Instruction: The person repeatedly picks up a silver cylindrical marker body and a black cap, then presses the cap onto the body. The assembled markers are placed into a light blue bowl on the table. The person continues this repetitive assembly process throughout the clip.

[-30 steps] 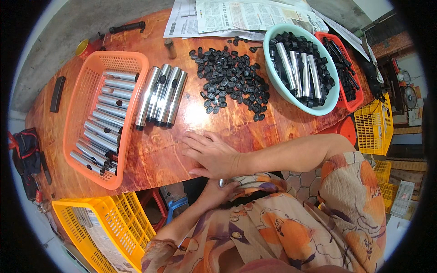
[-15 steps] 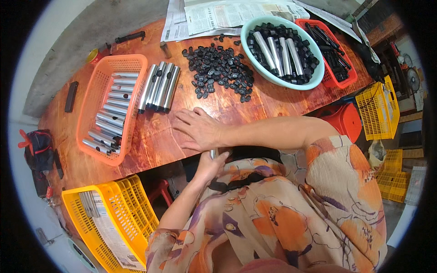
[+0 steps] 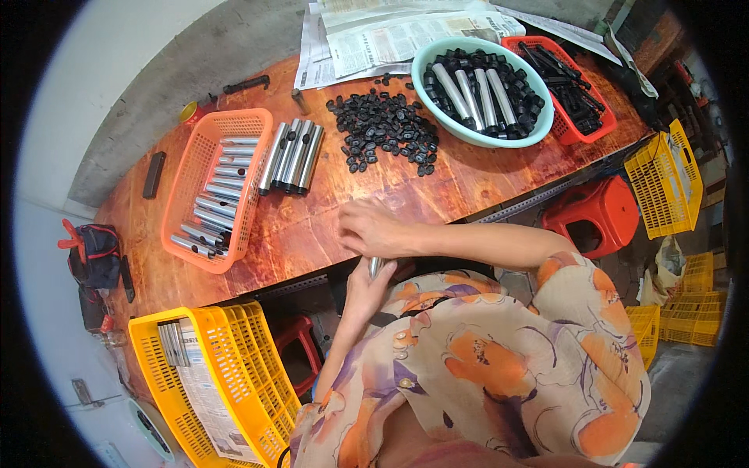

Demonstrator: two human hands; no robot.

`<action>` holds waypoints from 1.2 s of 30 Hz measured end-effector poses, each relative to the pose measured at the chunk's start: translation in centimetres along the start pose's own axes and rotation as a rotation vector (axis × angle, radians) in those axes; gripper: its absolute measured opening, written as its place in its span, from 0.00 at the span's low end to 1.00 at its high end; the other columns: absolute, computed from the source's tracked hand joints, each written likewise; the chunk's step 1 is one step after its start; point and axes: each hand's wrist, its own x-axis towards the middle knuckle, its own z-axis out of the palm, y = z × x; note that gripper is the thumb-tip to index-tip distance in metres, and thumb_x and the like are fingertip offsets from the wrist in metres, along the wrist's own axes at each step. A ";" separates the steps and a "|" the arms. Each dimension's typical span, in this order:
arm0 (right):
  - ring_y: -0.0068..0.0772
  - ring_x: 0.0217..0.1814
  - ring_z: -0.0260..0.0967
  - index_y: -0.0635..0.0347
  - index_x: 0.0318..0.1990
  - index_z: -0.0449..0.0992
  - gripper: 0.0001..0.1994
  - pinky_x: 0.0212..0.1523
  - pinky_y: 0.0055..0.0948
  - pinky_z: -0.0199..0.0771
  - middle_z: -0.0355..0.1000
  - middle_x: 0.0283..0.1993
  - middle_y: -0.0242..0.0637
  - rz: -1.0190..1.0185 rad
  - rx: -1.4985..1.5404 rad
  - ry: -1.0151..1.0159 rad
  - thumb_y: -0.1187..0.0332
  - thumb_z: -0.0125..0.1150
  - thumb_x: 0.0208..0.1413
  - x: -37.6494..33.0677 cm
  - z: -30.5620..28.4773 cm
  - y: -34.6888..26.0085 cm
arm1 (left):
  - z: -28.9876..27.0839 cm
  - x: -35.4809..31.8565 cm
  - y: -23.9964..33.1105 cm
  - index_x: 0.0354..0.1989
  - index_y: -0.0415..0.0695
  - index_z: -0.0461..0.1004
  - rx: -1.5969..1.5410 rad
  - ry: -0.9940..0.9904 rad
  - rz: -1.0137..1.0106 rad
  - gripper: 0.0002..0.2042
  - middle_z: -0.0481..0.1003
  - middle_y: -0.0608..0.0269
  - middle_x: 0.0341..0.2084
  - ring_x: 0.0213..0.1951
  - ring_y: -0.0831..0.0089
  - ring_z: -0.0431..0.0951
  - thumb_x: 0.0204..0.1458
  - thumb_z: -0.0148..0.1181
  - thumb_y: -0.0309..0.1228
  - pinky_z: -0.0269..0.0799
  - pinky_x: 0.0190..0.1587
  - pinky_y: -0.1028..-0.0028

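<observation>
At the table's front edge my left hand (image 3: 365,287) is closed round a short silver metal tube (image 3: 376,266), held roughly upright. Right above the tube's upper end sits my right hand (image 3: 376,228), its fingers curled and partly blurred. What lies beneath its palm is hidden. Beyond it is a heap of small black plastic pieces (image 3: 382,129). To the left of the heap, several silver tubes (image 3: 291,158) with black ends lie side by side. An orange basket (image 3: 174,204) beside them holds more such tubes.
A pale blue basin (image 3: 491,142) holds black caps and several tubes. Behind it stands a red basket (image 3: 601,134) of black parts. Newspaper (image 3: 374,48) covers the table's back. Yellow crates (image 3: 160,382) stand at front left. A red stool (image 3: 616,207) is on the right.
My right hand's fingers were spread flat and now are curled in. My left hand keeps its hold on the tube. The whole view has shifted slightly.
</observation>
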 end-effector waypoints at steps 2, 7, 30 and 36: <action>0.51 0.42 0.71 0.65 0.32 0.77 0.16 0.45 0.46 0.68 0.73 0.34 0.49 0.090 0.029 -0.288 0.58 0.59 0.52 -0.5 -2.9 -1.3 | -0.2 -0.2 -0.3 0.43 0.39 0.68 0.406 0.117 0.252 0.16 0.74 0.50 0.22 0.21 0.57 0.76 0.53 0.62 0.37 0.70 0.25 0.62; 0.52 0.38 0.74 0.66 0.38 0.79 0.12 0.39 0.41 0.72 0.76 0.35 0.52 0.200 0.124 -0.447 0.64 0.61 0.54 -1.5 -8.9 -2.1 | -0.2 0.0 3.2 0.45 0.40 0.69 0.753 0.152 0.268 0.19 0.76 0.43 0.26 0.30 0.45 0.77 0.51 0.63 0.39 0.72 0.29 0.55; 0.40 0.46 0.72 0.65 0.34 0.77 0.09 0.47 0.33 0.71 0.74 0.41 0.43 0.201 0.245 0.640 0.72 0.69 0.46 -2.9 -10.8 0.2 | 1.3 7.5 7.4 0.46 0.43 0.66 -0.707 -0.082 -0.035 0.13 0.72 0.64 0.27 0.24 0.80 0.68 0.65 0.42 0.39 0.66 0.28 0.80; 0.41 0.48 0.70 0.60 0.33 0.76 0.11 0.48 0.37 0.65 0.74 0.41 0.39 0.153 0.016 0.759 0.71 0.71 0.41 -2.5 -8.0 -0.7 | 3.4 7.9 8.5 0.58 0.40 0.64 -0.995 0.036 -0.123 0.20 0.73 0.61 0.40 0.40 0.73 0.75 0.67 0.37 0.41 0.73 0.42 0.72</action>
